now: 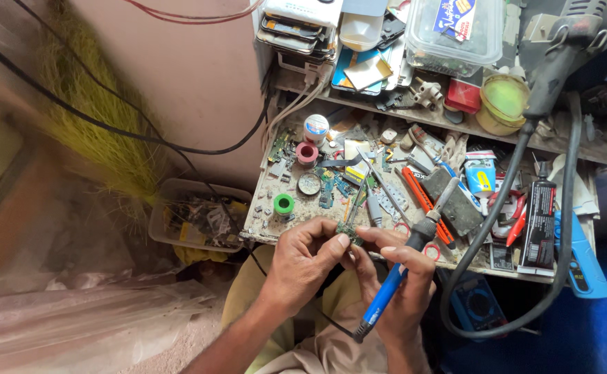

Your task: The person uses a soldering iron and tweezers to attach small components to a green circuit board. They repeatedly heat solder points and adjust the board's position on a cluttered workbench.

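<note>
My left hand [303, 260] pinches a small green circuit board [349, 233] between thumb and fingers, just over the front edge of the cluttered worktop [265, 228]. My right hand [404, 280] grips a blue-handled soldering iron [393, 280], and its index finger also rests against the board. The iron's metal tip [447, 192] points up and to the right, away from the board, over the worktop. Its cord trails down toward my lap.
Tweezers, a screwdriver, a box cutter [425, 201], tape rolls [284, 203], small tins and phone parts litter the worktop. A shelf behind holds stacked phones [296, 31] and a plastic box [456, 34]. A clear tub of scrap [196, 216] sits left. A thick grey hose [497, 208] loops right.
</note>
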